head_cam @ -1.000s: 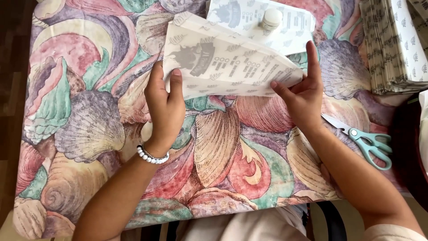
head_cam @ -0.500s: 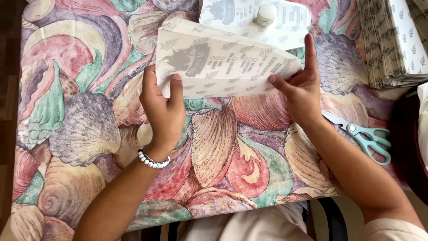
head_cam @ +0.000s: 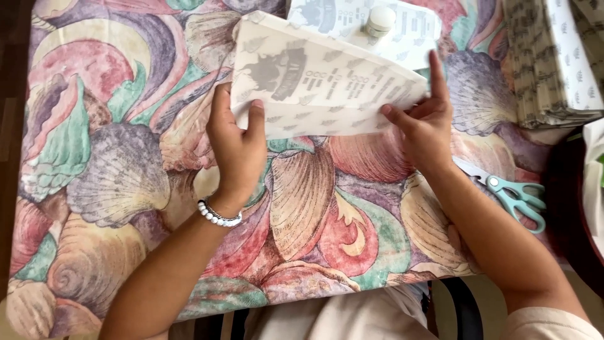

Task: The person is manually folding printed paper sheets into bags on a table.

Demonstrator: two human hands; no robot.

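Two hands: both gripped one folded printed paper sheet [head_cam: 327, 88] in the upper middle of the frame.
Left hand [head_cam: 238, 148]: pinched the sheet's lower left edge, thumb and forefinger on top of the paper; a white bead bracelet [head_cam: 218, 215] circled the wrist.
Right hand [head_cam: 426, 129]: held the sheet's lower right corner, forefinger stretched up along the right edge, thumb pressed on the paper's face.
Sheet: pale, with a grey printed figure and small grey marks; it lay tilted, its left end higher in the frame than its right.
Second sheet [head_cam: 409, 31]: lay flat beyond the held one, at the top of the frame, with a small white round jar [head_cam: 380, 20] standing on it.
Tablecloth [head_cam: 126, 176]: a shell pattern in pink, green and purple, covering the table under everything.
Scissors [head_cam: 513, 195]: teal-handled, lying on the cloth at the right, just beside the right forearm.
Paper stack [head_cam: 553, 63]: a thick pile of folded printed sheets, upper right corner.
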